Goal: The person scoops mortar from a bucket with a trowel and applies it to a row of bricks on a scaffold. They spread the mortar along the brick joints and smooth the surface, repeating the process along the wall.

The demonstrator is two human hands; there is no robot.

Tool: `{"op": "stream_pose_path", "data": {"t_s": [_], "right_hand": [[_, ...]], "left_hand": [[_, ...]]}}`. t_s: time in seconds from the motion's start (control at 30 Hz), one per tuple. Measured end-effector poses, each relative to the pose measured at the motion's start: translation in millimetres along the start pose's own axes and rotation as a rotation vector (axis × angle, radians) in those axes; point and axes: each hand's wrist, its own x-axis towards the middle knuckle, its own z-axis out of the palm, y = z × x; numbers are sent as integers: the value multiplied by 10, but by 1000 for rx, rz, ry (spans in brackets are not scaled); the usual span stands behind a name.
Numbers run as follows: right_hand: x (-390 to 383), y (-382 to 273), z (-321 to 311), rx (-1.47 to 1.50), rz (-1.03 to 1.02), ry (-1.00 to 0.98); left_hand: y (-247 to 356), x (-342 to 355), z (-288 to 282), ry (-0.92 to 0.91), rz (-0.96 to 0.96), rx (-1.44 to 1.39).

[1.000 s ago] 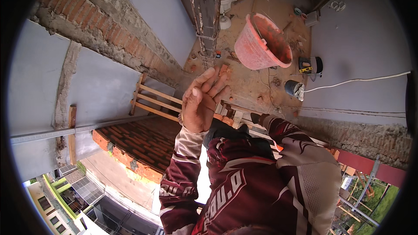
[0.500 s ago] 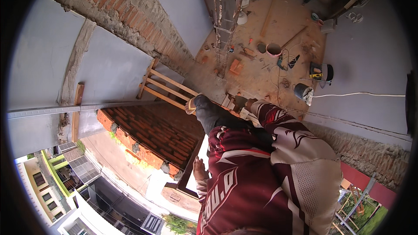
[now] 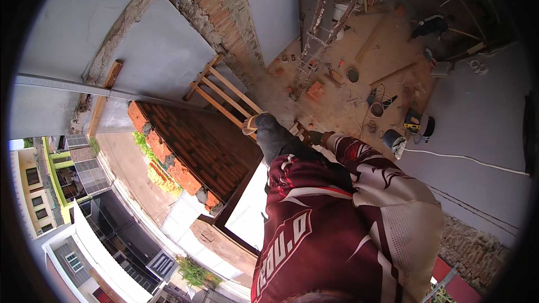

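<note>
My right arm (image 3: 387,174), in a cream and maroon sleeve, reaches forward from the lower right. At its end my right hand (image 3: 315,137) is small and dark beside short wooden pieces (image 3: 297,130) at the wall edge; its fingers cannot be made out. My left hand is hidden beside the maroon shirt. A sandaled foot (image 3: 250,125) under a dark trouser leg (image 3: 275,137) rests on a frame of wooden slats (image 3: 224,96). Below on the floor stands a small bucket (image 3: 377,110), near a power tool (image 3: 371,96) and a dark round disc (image 3: 353,74).
Orange roof tiles (image 3: 191,146) slope beside the slats, with a drop to the street (image 3: 132,163) beyond. A rusty metal lattice post (image 3: 314,50) rises ahead. A dark bucket (image 3: 394,141) and a black and yellow tool box (image 3: 419,125) stand by the right wall (image 3: 471,123).
The view has turned and shifted. The small bucket has moved nearer to me relative to the disc and looks smaller. My left hand, seen earlier with fingers apart, has gone out of sight.
</note>
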Motion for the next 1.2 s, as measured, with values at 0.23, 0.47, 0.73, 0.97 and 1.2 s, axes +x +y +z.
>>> {"op": "stream_pose_path", "data": {"t_s": [0.23,0.47,0.73,0.97,1.2], "right_hand": [[238,-156,-22,29,40,157],[7,-188,62,105,15,33],[-142,130,311,146,28,-35],[-221,312,301,169,58,-29],[-305,860,158,143,167,-9]], "left_hand": [[-214,136,-4,50,9,27],[-154,274,-80,105,67,90],[501,-25,7,132,-28,-112],[-45,277,-100,124,27,34],[-283,384,-252,69,29,90]]}}
